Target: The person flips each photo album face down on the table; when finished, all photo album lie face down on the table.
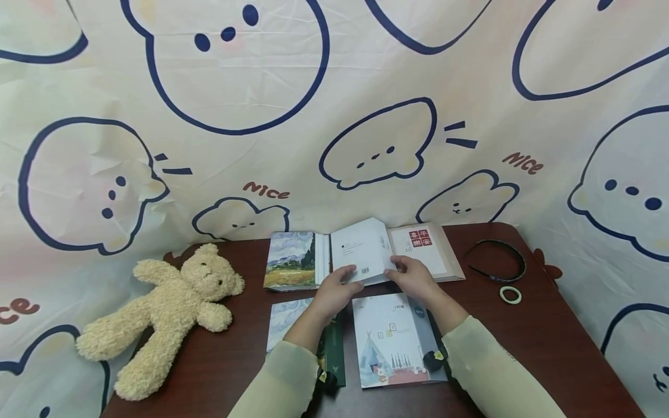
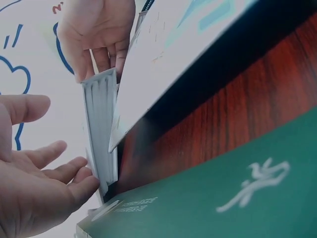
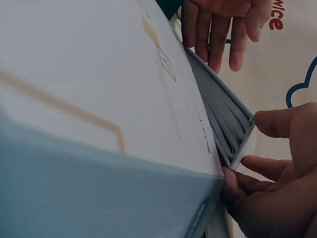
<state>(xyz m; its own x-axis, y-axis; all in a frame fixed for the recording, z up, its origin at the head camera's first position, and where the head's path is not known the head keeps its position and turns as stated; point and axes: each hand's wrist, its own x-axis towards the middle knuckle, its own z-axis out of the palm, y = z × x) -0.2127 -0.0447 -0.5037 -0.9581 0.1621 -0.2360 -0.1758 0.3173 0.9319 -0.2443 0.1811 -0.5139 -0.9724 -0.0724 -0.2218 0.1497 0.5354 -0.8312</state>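
A white book [image 1: 360,249] with a barcode on its lower cover is tilted up between both hands at the back of the table. My right hand [image 1: 415,276] pinches its lower right corner, thumb on one side and fingers on the other. At the lower left corner, my left hand [image 1: 334,290] touches the book with fairly straight fingers [image 2: 64,173], its thumb standing apart. The book's page edges [image 3: 220,109] face the right wrist camera. Beneath the forearms lie a book with a tent picture [image 1: 387,342] and a book with a green cover part [image 1: 334,348], partly hidden by the left arm.
Behind the hands are a landscape-painting book [image 1: 290,261] on the left and a book with red characters [image 1: 423,249] on the right. A teddy bear [image 1: 175,307] lies at the left. A dark headband [image 1: 522,264] and a pale ring [image 1: 510,295] lie at the right.
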